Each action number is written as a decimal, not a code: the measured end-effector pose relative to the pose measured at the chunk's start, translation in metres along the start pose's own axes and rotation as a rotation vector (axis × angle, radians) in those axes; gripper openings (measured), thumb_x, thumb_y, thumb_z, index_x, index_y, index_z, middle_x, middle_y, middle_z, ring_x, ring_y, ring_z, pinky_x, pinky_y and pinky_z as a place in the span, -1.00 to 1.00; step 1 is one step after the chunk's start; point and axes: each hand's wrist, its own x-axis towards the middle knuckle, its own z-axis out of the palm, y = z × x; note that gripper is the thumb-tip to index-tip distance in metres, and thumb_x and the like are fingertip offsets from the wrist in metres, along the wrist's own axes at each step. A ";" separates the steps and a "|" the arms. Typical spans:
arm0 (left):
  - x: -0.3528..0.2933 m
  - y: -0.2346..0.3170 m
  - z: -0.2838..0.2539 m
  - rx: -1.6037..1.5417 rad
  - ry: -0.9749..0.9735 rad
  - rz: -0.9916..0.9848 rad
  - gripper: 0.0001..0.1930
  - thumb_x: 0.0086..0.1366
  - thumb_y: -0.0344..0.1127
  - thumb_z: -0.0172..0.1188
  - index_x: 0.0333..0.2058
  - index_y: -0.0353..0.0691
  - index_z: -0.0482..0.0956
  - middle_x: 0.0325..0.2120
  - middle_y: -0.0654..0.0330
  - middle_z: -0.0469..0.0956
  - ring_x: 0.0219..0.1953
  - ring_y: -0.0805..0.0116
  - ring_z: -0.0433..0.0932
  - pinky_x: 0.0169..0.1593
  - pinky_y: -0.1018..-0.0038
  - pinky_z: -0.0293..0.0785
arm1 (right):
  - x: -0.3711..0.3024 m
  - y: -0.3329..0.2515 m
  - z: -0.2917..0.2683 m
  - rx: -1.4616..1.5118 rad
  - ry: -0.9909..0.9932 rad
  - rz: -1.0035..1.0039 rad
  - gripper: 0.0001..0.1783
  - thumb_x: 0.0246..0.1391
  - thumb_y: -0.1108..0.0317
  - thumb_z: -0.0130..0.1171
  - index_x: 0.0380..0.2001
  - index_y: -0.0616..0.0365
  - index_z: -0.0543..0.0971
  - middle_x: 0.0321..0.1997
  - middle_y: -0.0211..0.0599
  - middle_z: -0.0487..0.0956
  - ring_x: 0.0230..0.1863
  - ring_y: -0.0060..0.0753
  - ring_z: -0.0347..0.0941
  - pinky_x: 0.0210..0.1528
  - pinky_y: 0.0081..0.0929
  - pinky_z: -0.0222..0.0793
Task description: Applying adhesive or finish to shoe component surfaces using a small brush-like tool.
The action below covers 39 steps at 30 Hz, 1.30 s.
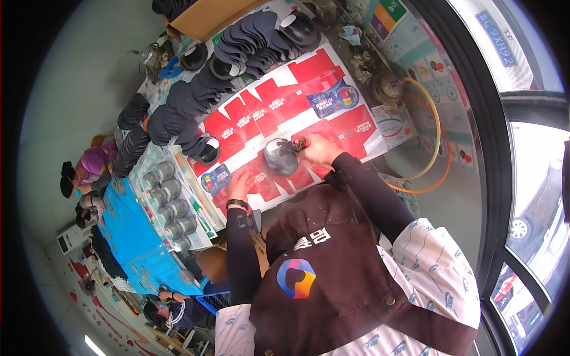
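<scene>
A rounded dark grey moulded piece [281, 160], pale along its upper part, lies on a red and white printed sheet [270, 133] in front of me. My right hand [319, 149] is closed round a small black tool [292, 145] whose front end is over the piece's upper right side. The tool's exact kind is hard to make out, as the fingers cover part of it. My left hand [238, 185] is over the sheet's near left part, left of the piece and apart from it, fingers stretched out and nothing seen in them.
Nested stacks of dark moulded pieces [178, 107] run along the table's far left side. Rows of grey cups [169, 199] stand on the left. Yellow and orange hoses [436, 127] loop at the right. Other people [95, 166] work around a blue table [127, 228].
</scene>
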 end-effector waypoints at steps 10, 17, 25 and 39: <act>0.034 0.004 0.039 0.447 -0.064 0.068 -0.70 0.38 -0.17 0.32 -0.08 -0.30 0.68 -0.27 0.22 0.73 -0.30 0.48 0.65 -0.24 0.56 0.51 | -0.015 -0.010 -0.012 -0.330 -0.160 -0.110 -0.67 0.10 0.24 0.12 -0.16 0.17 0.69 -0.23 0.22 0.64 -0.13 0.29 0.56 -0.08 -0.02 0.49; 0.027 0.012 0.063 0.683 -0.033 0.096 -0.73 0.34 -0.20 0.33 -0.21 -0.33 0.75 -0.39 0.23 0.73 -0.38 0.50 0.62 -0.26 0.52 0.52 | -0.020 0.012 -0.029 -0.380 -0.284 -0.186 -0.62 0.12 0.26 0.01 -0.08 0.14 0.67 -0.17 0.25 0.63 -0.04 0.32 0.56 0.01 0.11 0.45; 0.036 -0.002 0.081 0.962 0.087 0.223 -0.66 0.18 -0.11 0.25 -0.57 -0.29 0.68 -0.68 0.14 0.63 -0.61 0.24 0.61 -0.47 0.24 0.50 | -0.035 0.110 -0.089 -0.690 0.313 -0.105 -0.30 0.19 0.40 0.21 0.37 0.30 0.27 0.10 0.15 0.56 0.12 0.28 0.48 0.20 0.00 0.39; -0.117 -0.095 -0.246 -0.328 0.368 0.452 -0.90 0.30 -0.43 0.22 -0.23 -0.26 0.55 -0.35 0.25 0.55 -0.30 0.45 0.59 -0.20 0.47 0.59 | -0.019 0.033 0.040 -0.817 0.236 -0.379 -0.45 -0.14 0.66 0.19 0.03 0.22 0.53 0.07 0.03 0.51 0.12 0.18 0.43 0.18 -0.05 0.40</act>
